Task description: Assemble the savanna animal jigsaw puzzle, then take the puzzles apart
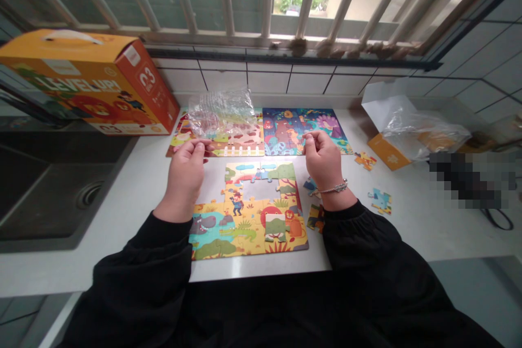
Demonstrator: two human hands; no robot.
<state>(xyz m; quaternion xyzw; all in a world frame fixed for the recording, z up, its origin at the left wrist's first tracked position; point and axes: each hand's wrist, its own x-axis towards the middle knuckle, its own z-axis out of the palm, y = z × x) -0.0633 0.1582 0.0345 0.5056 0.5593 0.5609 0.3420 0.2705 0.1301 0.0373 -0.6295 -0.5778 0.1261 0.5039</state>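
Note:
A partly assembled jigsaw puzzle (244, 232) lies on the counter in front of me, with a gap in its upper middle and its upper left unfilled. One loose green-and-white puzzle piece (276, 228) rests on top of it near the lion. My left hand (184, 176) is closed above the puzzle's upper left, thumb pressed to the fingers. Past the upper right, my right hand (324, 166) is closed too, its fingers curled inward. What either hand holds, if anything, is hidden. Beside my right wrist lie loose pieces, including a dark-edged piece (315, 218), partly covered by the sleeve.
Behind are a farm puzzle (244, 149) under crumpled clear plastic (220, 111) and a dark blue puzzle (281, 125). An orange box (89, 87) stands left by a sink (65, 190). Loose pieces (381, 200) and an open box (389, 152) are at right.

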